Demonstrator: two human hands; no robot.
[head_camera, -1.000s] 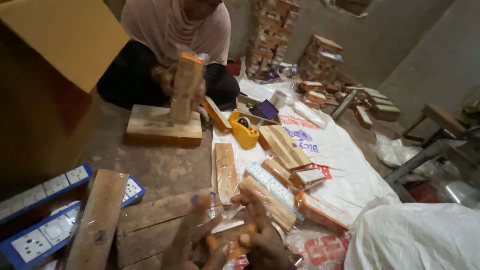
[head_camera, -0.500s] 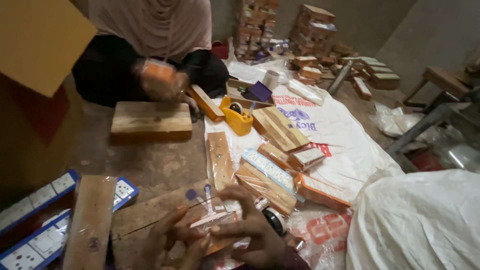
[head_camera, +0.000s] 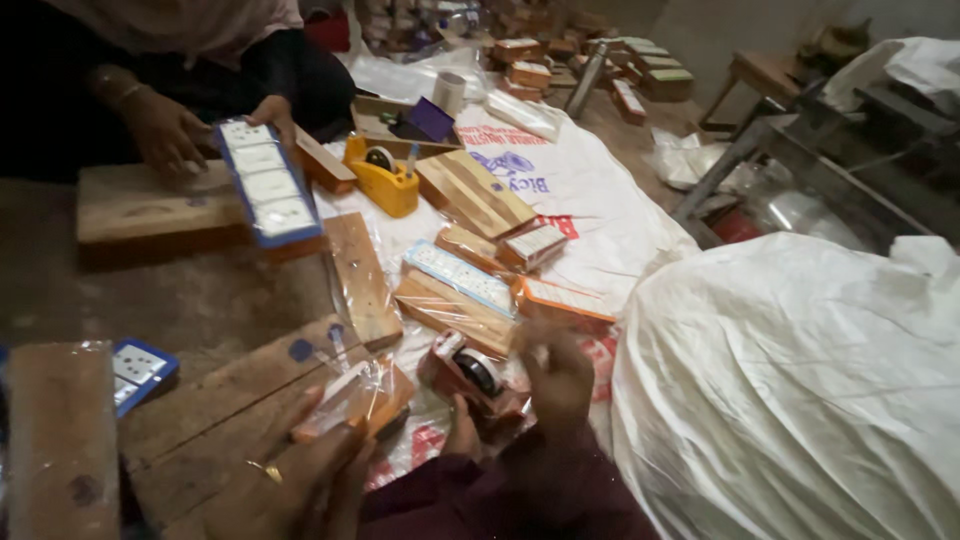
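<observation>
The tape dispenser (head_camera: 384, 181) sits behind the wrapped wooden boxes (head_camera: 455, 300); left of it lies the switchboard (head_camera: 268, 187), on a wooden block (head_camera: 140, 212).

The floor (head_camera: 180, 300) carries a white printed sheet (head_camera: 590, 190). On the sheet, beyond the right hand (head_camera: 555, 375), lie wrapped wooden boards (head_camera: 455, 300) and a yellow tape dispenser (head_camera: 385, 178). A thick wooden block (head_camera: 130, 205), perhaps bare, rests farther left.

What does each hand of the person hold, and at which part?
The left hand holds a small plastic-wrapped wooden block by its near end. The right hand holds a red tape dispenser; the exact grip is blurred.
</observation>
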